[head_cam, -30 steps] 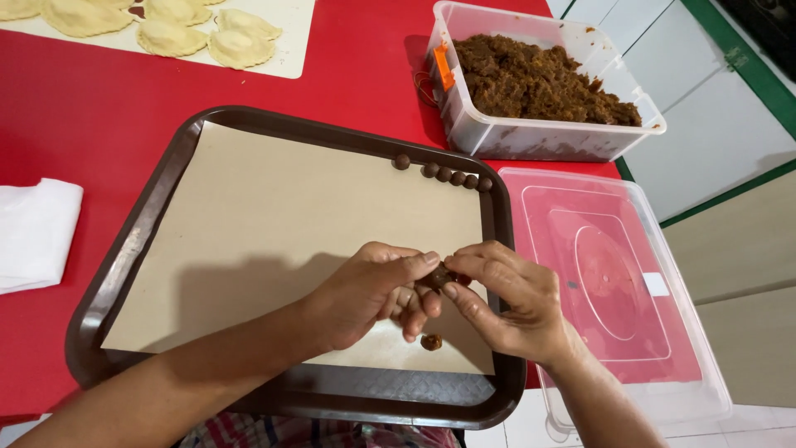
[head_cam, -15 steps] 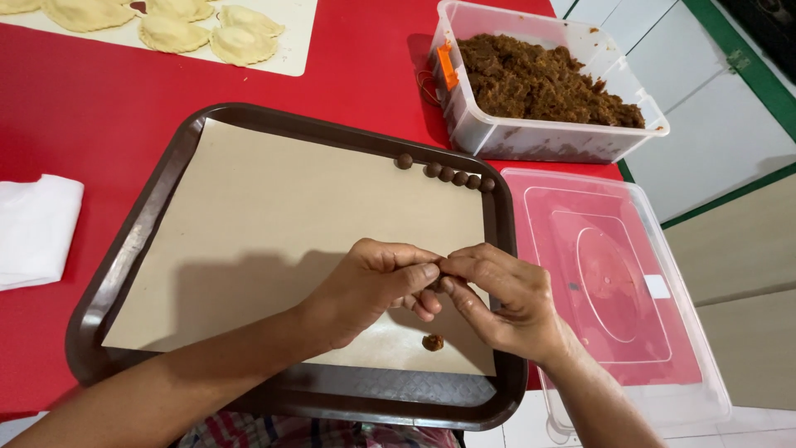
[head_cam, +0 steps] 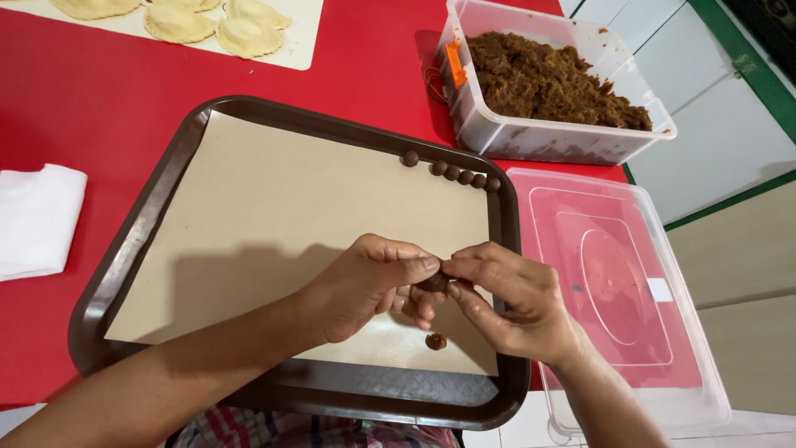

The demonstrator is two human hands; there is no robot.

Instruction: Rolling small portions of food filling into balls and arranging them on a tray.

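My left hand (head_cam: 369,286) and my right hand (head_cam: 510,300) meet over the near right part of a brown tray (head_cam: 137,241) lined with tan paper (head_cam: 274,224). Between the fingertips of both hands sits a small brown lump of filling (head_cam: 434,283). Just below the hands a smaller brown bit (head_cam: 435,341) lies on the paper. Several small brown balls (head_cam: 452,171) stand in a row along the tray's far right edge.
A clear tub of brown shredded filling (head_cam: 551,79) stands at the back right, its clear lid (head_cam: 618,286) lying flat right of the tray. A white folded cloth (head_cam: 37,220) rests at left. Pale filled pastries (head_cam: 211,23) lie on a sheet at the back.
Both hands stay over the same spot on the tray, their fingers shifting slightly around the brown lump. Nothing else has moved.
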